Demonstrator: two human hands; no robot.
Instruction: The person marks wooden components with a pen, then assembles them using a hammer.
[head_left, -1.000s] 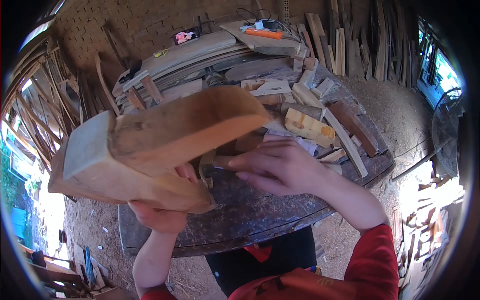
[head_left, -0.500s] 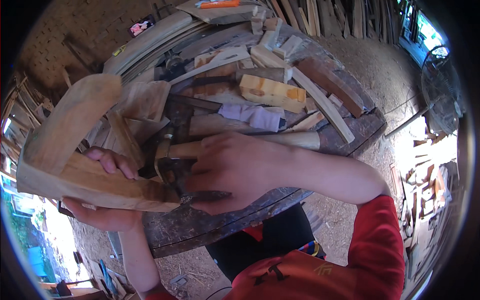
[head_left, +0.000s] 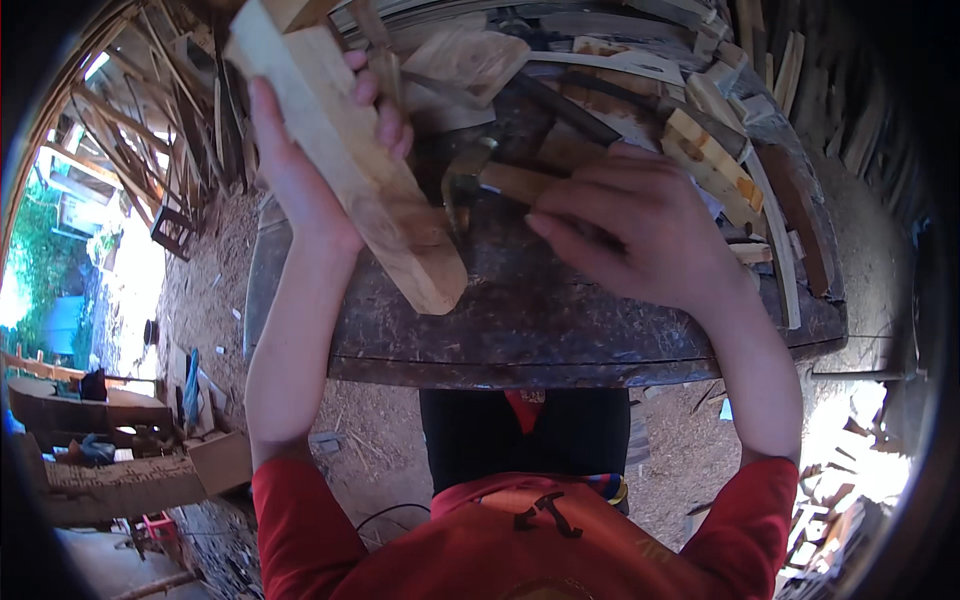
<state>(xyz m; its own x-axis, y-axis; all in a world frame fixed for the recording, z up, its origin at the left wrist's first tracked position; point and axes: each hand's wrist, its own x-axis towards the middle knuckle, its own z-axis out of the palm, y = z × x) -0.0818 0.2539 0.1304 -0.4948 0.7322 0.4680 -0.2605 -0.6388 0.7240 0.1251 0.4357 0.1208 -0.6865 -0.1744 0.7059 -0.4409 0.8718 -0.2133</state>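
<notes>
My left hand [head_left: 305, 190] is closed around a pale, squared wooden workpiece [head_left: 365, 180], thumb on its left side and fingertips on its right. The workpiece slants over the bench, its cut lower end toward me and its upper part running out of the picture at the top. To its right is an adze-like tool [head_left: 468, 172] with a metal head and a wooden handle. My right hand [head_left: 640, 225] curls over that handle, which passes under the fingers; the palm side is hidden.
The dark, worn workbench [head_left: 540, 335] has a curved front edge close to my body. Wood offcuts, a yellowish block [head_left: 705, 165] and long strips lie across its far and right parts. Wood scraps [head_left: 840, 500] cover the floor at right; a cardboard box [head_left: 222, 463] stands lower left.
The view has swung, so the bench sits higher in it. The workpiece has turned to point more toward me. My right hand's fingers have drawn in around the tool's handle.
</notes>
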